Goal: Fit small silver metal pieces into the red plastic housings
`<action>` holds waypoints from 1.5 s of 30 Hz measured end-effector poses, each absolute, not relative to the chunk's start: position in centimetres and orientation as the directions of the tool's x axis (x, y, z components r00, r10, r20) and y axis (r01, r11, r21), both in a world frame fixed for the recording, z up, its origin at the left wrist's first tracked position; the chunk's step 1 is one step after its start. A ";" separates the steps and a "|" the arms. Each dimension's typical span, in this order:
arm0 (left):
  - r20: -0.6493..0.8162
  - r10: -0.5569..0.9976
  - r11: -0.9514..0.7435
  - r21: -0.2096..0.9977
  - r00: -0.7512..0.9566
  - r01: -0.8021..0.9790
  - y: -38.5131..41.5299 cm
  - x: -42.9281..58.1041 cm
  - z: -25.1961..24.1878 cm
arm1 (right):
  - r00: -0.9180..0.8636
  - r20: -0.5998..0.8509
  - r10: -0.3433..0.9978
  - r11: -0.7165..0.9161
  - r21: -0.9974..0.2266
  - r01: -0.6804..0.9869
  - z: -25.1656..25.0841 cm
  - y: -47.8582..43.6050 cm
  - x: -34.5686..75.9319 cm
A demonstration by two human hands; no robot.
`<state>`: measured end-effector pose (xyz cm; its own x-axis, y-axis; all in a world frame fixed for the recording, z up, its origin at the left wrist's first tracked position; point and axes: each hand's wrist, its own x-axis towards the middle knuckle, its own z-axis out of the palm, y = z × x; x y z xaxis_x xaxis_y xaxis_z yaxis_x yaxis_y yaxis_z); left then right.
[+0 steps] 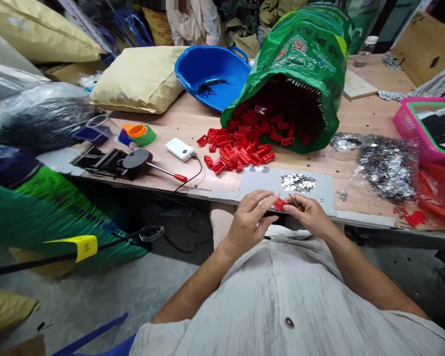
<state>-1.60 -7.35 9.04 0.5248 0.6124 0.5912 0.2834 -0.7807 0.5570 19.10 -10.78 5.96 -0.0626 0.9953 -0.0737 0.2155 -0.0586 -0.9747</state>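
Just over the table's front edge, both hands meet at one small red plastic piece (279, 203). My left hand (250, 220) has its curved fingers at the left side of the piece, the thumb lower down. My right hand (311, 215) is closed around a thin tool with a dark tip and brownish handle (297, 202); its kind is unclear. The right thumb touches the red piece too. Behind the hands, a grey sheet (255, 183) carries a heap of small shiny metal bits (298, 183). A pile of similar red pieces (237, 151) spills from a green sack (304, 64).
Left on the table are a white power bank (180, 149) with a cable and a black device with a red-tipped lever (141, 160). A blue basin (215, 74) stands behind. On the right lie a bag of metal bits (387, 165) and a pink basket (411, 128). Someone sits across the table.
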 end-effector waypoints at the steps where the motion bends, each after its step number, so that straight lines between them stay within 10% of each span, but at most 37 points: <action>1: 0.574 0.594 -0.798 0.512 0.563 0.319 -7.2 -1.3 7.8 | -0.091 -0.092 0.992 -0.078 -0.987 0.143 6.0 -10.9 19.0; 10: 0.521 0.648 -0.733 0.625 0.556 0.269 -7.6 0.7 2.9 | -0.198 -0.148 0.969 -0.153 -0.988 -0.011 5.3 -12.2 18.5; 16: 0.048 0.905 -0.061 0.998 0.422 0.019 -7.3 0.7 2.5 | 0.245 -0.036 0.969 -0.138 -0.901 0.412 3.8 -12.9 25.5; 25: -0.306 0.837 0.492 0.783 0.453 -0.380 -6.3 1.0 3.3 | 0.498 0.141 0.856 -0.401 -0.427 0.811 0.7 -14.7 33.6; 32: -0.220 0.902 0.345 0.885 0.372 -0.313 -6.9 1.4 3.7 | 0.459 0.193 0.867 -0.350 -0.419 0.838 1.0 -14.7 33.2; 38: 0.077 0.957 -0.046 0.992 0.281 -0.116 -7.9 1.7 4.4 | 0.456 0.169 0.874 -0.228 -0.686 0.691 3.2 -14.6 30.8; 45: 0.400 0.872 -0.459 0.869 0.280 0.186 -8.3 1.4 4.8 | 0.121 0.140 0.983 0.041 -0.802 0.596 6.5 -13.2 22.9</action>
<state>1.40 -8.31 4.75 0.2802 0.8724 0.4005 0.1864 -0.4587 0.8688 22.91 -13.21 6.48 0.1206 0.9828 0.1401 0.5955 0.0413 -0.8023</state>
